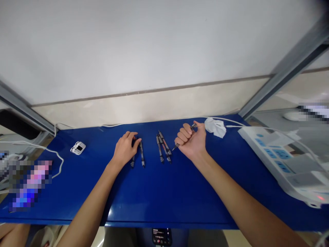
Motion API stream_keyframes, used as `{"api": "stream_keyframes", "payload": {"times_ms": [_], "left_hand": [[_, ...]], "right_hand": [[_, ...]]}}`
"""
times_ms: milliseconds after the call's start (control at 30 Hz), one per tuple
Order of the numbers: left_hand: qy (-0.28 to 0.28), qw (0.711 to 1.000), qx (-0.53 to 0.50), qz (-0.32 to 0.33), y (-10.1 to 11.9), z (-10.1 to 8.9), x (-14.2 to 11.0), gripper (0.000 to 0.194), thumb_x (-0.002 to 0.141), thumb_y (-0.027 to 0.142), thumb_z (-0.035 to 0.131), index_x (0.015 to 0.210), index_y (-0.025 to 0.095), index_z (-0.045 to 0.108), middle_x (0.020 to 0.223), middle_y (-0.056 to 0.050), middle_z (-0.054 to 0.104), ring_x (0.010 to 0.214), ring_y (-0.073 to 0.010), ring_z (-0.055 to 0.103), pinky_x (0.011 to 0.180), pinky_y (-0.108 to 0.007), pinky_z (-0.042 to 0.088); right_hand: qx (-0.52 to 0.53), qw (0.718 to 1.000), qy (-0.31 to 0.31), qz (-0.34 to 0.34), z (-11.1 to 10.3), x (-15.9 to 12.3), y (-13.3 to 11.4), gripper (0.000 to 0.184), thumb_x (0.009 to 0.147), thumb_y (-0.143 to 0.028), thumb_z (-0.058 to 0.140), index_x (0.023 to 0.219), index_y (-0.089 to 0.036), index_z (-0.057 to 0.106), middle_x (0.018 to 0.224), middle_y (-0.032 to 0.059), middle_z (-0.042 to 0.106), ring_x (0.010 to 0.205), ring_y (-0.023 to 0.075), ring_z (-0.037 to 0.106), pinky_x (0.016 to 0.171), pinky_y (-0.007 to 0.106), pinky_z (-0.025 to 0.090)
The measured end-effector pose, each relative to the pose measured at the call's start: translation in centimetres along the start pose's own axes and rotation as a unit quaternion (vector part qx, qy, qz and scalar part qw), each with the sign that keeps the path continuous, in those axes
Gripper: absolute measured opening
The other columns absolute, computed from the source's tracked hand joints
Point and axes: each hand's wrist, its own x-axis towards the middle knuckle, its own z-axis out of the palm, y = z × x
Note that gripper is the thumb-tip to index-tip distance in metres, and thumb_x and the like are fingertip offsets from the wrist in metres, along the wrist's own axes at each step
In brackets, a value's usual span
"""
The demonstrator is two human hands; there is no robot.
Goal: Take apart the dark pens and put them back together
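My right hand (192, 140) is closed in a fist around a dark pen (175, 146). The pen's tip sticks out below the little finger and its other end shows by the thumb. On the left, my left hand (126, 146) curls its fingers and thumb about the upper end of a pen (132, 161), which is partly hidden under the hand. Just right of that lies another pen (142, 155), close to the thumb. Between my hands, a small group of similar dark, clear-barrelled pens (159, 149) lies side by side on the blue table (154, 192).
A crumpled white tissue (216, 127) lies right of my right hand. A white power strip (277, 157) with cables stands at the right. At the left are a small white device (78, 148) and a blurred-out phone-like object (32, 185). A phone (161, 236) shows below the table edge.
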Motion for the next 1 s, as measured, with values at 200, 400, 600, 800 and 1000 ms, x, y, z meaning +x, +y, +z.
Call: {"api": "stream_keyframes", "payload": {"times_ms": [200,400,600,800,1000], "left_hand": [[-0.023,0.996,-0.001,-0.091,0.1,-1.5,0.2,0.025,0.091,0.047,0.072,0.107,0.029,0.072,0.096,-0.003,0.077,0.086,-0.0239,0.070,0.069,-0.034,0.045],[-0.066,0.991,0.015,-0.113,1.0,-2.5,0.1,0.018,0.089,0.047,0.070,0.095,0.031,0.074,0.094,0.000,0.079,0.083,-0.0225,0.070,0.068,-0.033,0.042],[-0.062,0.992,0.018,-0.111,1.0,-2.4,0.1,0.014,0.083,0.038,0.073,0.094,0.030,0.075,0.092,-0.001,0.079,0.081,-0.0237,0.069,0.066,-0.033,0.040],[-0.029,0.998,-0.004,-0.063,0.2,-1.9,-0.1,0.013,0.076,0.035,0.078,0.086,0.029,0.072,0.081,-0.002,0.076,0.071,-0.0240,0.066,0.061,-0.031,0.037],[-0.016,0.997,-0.014,-0.079,0.1,-2.0,-0.3,0.008,0.075,0.035,0.078,0.078,0.029,0.074,0.072,-0.001,0.074,0.066,-0.0225,0.064,0.060,-0.030,0.036]], "right_hand": [[0.017,1.000,0.007,-0.015,0.1,0.0,-0.4,0.057,0.100,-0.068,0.048,0.067,-0.026,0.027,0.053,-0.0077,0.021,0.045,0.0112,0.013,0.040,0.031,0.016],[0.027,0.999,0.006,-0.017,0.2,-0.1,-0.2,0.057,0.100,-0.069,0.047,0.068,-0.026,0.028,0.053,-0.0078,0.022,0.045,0.0112,0.014,0.040,0.031,0.016],[0.011,1.000,0.007,-0.021,-0.2,-0.1,-0.1,0.052,0.098,-0.061,0.051,0.067,-0.025,0.030,0.053,-0.0074,0.021,0.045,0.0116,0.013,0.040,0.030,0.017],[-0.019,0.998,0.003,-0.055,0.2,0.0,-0.1,0.049,0.098,-0.059,0.052,0.066,-0.025,0.038,0.054,-0.0065,0.022,0.045,0.0119,0.017,0.040,0.029,0.023],[-0.031,0.998,-0.015,-0.051,0.8,0.6,0.1,0.038,0.096,-0.048,0.066,0.072,-0.025,0.049,0.058,-0.0064,0.027,0.049,0.0124,0.029,0.047,0.028,0.037]]}}
